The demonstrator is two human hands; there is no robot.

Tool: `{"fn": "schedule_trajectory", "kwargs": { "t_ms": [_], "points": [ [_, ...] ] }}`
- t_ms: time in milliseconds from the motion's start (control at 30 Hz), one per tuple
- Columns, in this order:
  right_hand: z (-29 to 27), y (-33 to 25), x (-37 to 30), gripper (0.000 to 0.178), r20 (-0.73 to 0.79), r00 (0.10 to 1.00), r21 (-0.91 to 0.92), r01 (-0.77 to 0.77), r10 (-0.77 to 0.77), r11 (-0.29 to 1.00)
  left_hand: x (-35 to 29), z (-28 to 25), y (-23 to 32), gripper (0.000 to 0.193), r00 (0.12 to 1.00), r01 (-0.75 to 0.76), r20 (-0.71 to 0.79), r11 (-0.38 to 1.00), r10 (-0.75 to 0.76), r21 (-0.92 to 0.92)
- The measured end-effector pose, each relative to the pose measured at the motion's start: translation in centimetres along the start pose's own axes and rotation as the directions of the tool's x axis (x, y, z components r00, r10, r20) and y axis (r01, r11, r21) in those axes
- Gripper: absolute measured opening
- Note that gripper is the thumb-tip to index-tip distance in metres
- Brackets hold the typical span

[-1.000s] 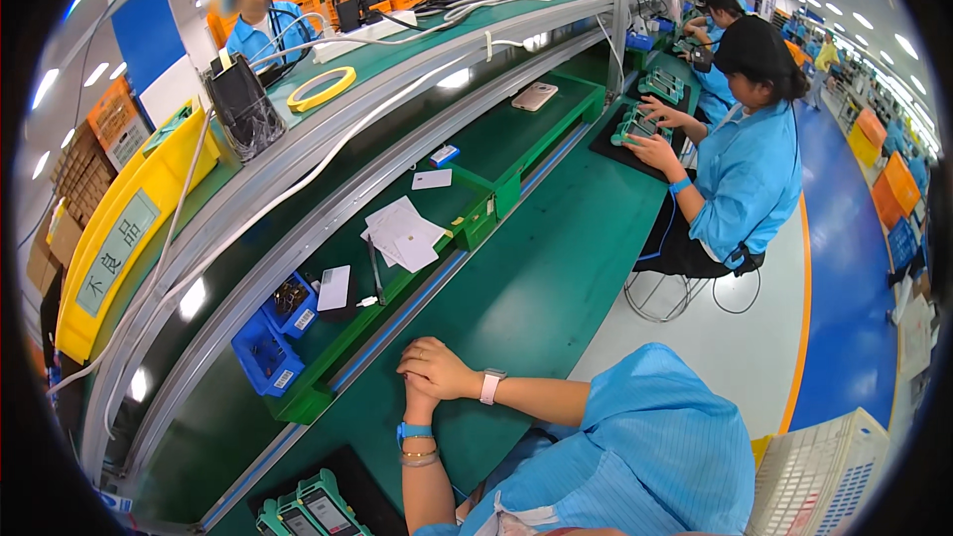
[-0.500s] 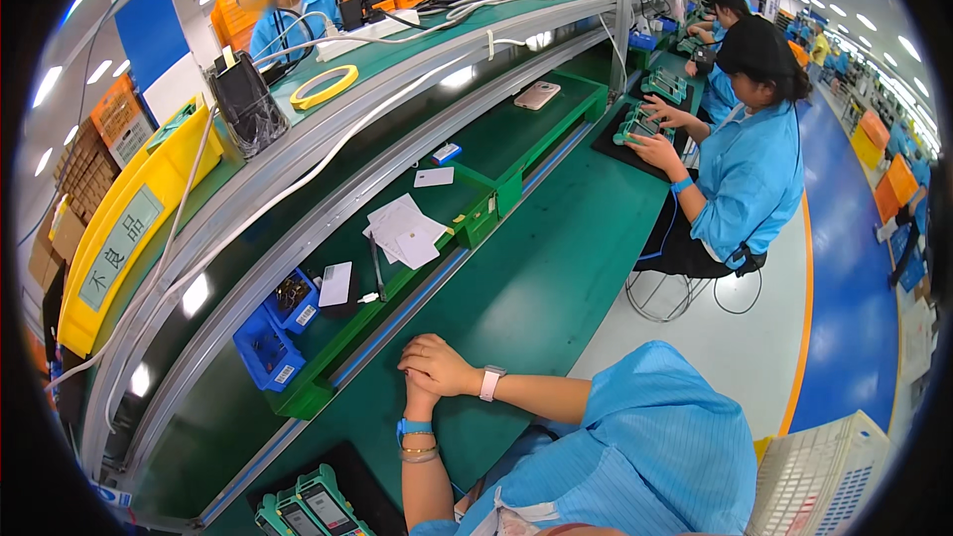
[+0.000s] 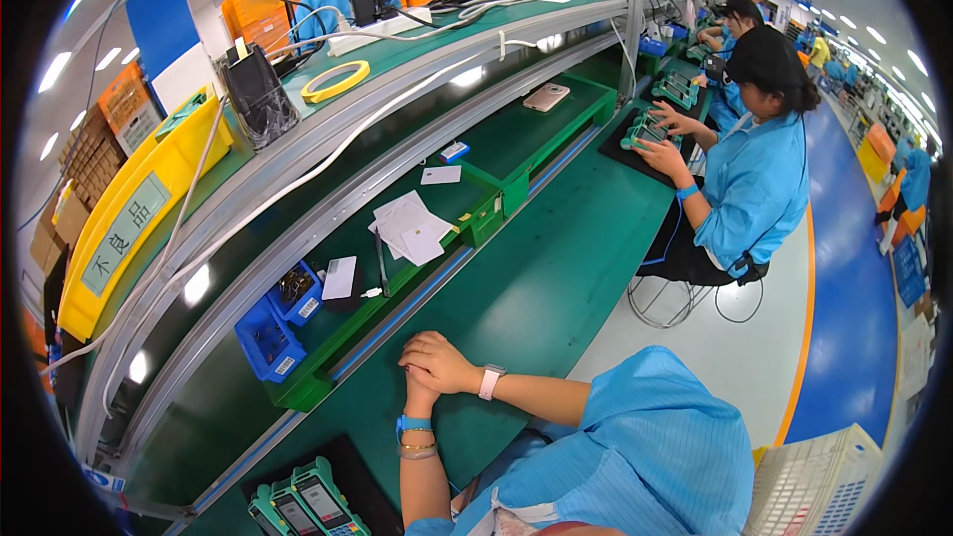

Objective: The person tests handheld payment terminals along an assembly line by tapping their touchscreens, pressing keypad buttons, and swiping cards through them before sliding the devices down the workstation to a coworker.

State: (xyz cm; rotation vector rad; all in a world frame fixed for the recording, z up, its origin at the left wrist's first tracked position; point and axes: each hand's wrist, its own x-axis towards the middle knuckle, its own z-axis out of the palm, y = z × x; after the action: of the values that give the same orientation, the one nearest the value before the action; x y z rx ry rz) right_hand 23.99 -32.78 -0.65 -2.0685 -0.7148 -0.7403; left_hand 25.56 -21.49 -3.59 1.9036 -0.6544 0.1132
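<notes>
Both hands rest together at the near edge of the green bench (image 3: 496, 337). My right hand (image 3: 443, 361), with a pink watch on its wrist, lies over my left hand (image 3: 420, 395), its fingers curled round it. The left fingers are mostly hidden beneath. A blue wrist strap and bracelets circle my left wrist. Neither hand touches any tool or part. Nearest to my left forearm, several green-cased handheld card terminals (image 3: 320, 498) with screens and keys stand side by side on a black mat (image 3: 359, 481).
Beyond my hands, a green tray shelf holds blue parts bins (image 3: 268, 339), papers (image 3: 412, 228), white cards and a phone (image 3: 546, 96). Higher up are yellow tape (image 3: 336, 82), cables and a yellow bin (image 3: 139, 228). To the right a co-worker (image 3: 749, 179) handles green terminals. A white basket (image 3: 819, 481) stands behind.
My hands stay clasped in the same place. The view has shifted slightly. Behind the upper shelf, the person has moved, now partly hidden by the monitor; the co-worker's hands have moved slightly.
</notes>
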Motion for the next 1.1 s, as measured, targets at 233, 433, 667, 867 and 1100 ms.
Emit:
{"fn": "schedule_trajectory", "kwargs": {
  "t_ms": [233,433,667,867,1100],
  "points": [
    [-0.2,-0.4,-0.2,0.022,0.084,0.996,0.048,0.01,-0.014,0.999,-1.0,-0.2,0.9,0.039,0.999,0.05,-0.011,0.999,-0.05,0.009],
    [0.4,-0.7,-1.1,0.031,0.209,0.976,0.175,-0.105,0.067,0.979,-5.1,-2.7,2.8,0.039,0.986,0.035,0.145,0.958,-0.079,0.284],
    [0.9,0.0,-1.2,0.027,0.225,0.937,0.2,-0.313,0.267,0.929,-19.3,-9.4,10.1,0.053,0.912,0.389,-0.274,0.436,-0.305,0.811],
    [1.1,-0.4,-1.4,0.018,0.228,0.961,0.058,-0.171,0.154,0.984,-25.2,-9.7,14.5,0.042,0.88,0.456,-0.411,0.183,-0.239,0.871],
    [1.2,-0.1,-1.6,0.02,0.232,0.964,0.098,-0.157,0.131,0.983,-25.9,-9.8,14.4,0.043,0.878,0.457,-0.408,0.181,-0.251,0.871]
  ]
}}
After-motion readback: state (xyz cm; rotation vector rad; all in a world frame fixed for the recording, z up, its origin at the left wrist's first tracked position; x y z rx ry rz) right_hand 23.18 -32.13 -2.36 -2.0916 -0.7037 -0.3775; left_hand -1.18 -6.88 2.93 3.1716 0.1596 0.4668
